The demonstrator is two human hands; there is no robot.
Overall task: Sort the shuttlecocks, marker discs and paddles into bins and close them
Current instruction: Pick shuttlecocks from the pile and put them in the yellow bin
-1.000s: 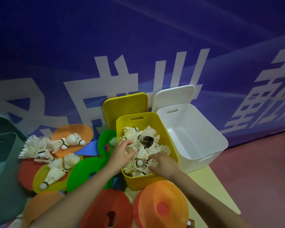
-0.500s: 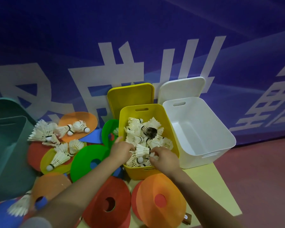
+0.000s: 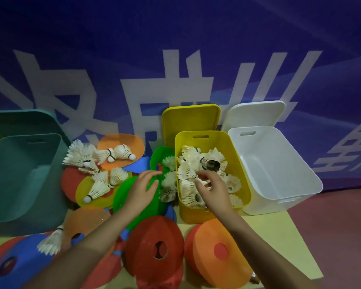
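**Bins and their loads**

Under my right hand (image 3: 214, 189), fingers loosely spread, the yellow bin (image 3: 236, 147) holds shuttlecocks (image 3: 188, 172). Right of it, the white bin (image 3: 279, 163). My left hand (image 3: 141, 191), open, hovers over a green disc (image 3: 121, 197). Far left, the teal bin (image 3: 19, 174).

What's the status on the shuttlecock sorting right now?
Left hand open over green disc. Right hand open above yellow bin, nothing held. Loose shuttlecocks left of it; white bin unfilled.

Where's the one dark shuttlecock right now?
In the head view, the dark shuttlecock lies inside the yellow bin, on the white shuttlecocks toward the bin's far end, just beyond the right hand.
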